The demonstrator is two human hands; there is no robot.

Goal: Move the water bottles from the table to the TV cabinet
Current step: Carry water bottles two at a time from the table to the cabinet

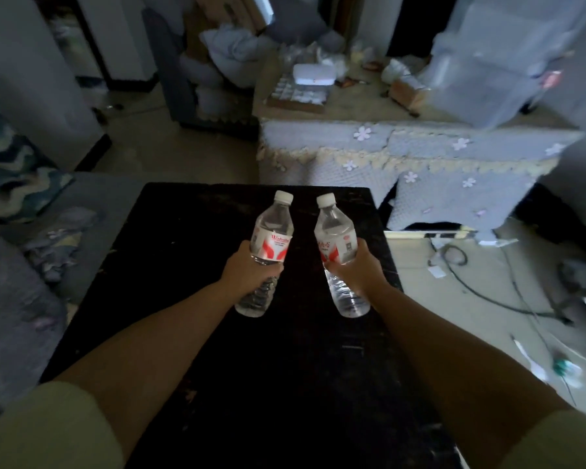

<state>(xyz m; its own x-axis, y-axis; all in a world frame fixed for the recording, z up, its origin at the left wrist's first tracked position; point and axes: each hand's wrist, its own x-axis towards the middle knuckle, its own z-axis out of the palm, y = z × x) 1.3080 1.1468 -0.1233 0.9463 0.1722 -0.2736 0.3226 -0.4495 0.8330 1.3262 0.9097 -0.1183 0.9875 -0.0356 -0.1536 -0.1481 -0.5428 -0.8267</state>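
Two clear water bottles with white caps and red-and-white labels are over the black table (190,231). My left hand (247,269) grips the left bottle (271,231) round its middle. The right bottle (335,235) is held the same way by my right hand (359,269). Both bottles tilt slightly, caps pointing away from me. Whether their bases touch the tabletop I cannot tell. Beyond the table stands a long low cabinet (352,103) covered with a grey cloth with white flowers.
The cabinet top carries a white box (313,74), a flat tray (298,94), clutter and a big clear plastic container (498,62). Cables (487,292) and scraps lie on the floor to the right. A grey sofa (21,292) with cloths is on the left.
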